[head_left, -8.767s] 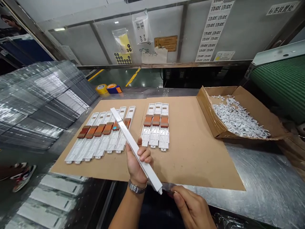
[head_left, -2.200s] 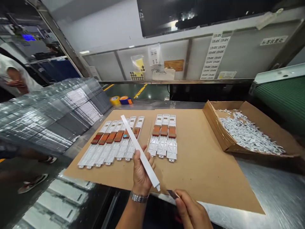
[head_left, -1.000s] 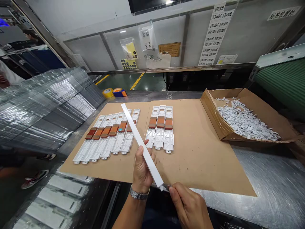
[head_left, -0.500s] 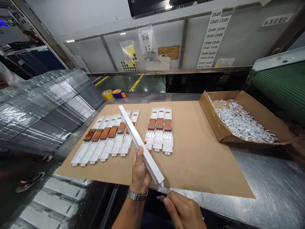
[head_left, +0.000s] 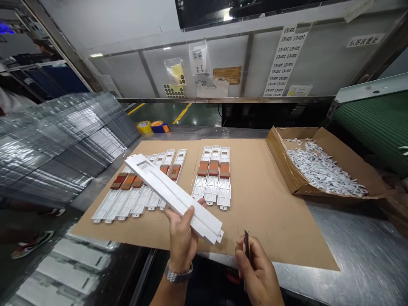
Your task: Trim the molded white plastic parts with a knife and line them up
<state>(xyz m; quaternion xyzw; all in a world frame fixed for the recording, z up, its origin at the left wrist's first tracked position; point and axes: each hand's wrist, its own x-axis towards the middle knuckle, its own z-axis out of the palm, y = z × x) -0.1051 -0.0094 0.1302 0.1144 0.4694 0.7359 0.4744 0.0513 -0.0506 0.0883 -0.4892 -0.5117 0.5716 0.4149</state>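
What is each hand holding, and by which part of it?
The left hand grips a long white plastic part across its near half, thumb on top. The right hand pinches a thin dark blade by its lower end.

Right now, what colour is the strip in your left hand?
The strip is white, best in head view.
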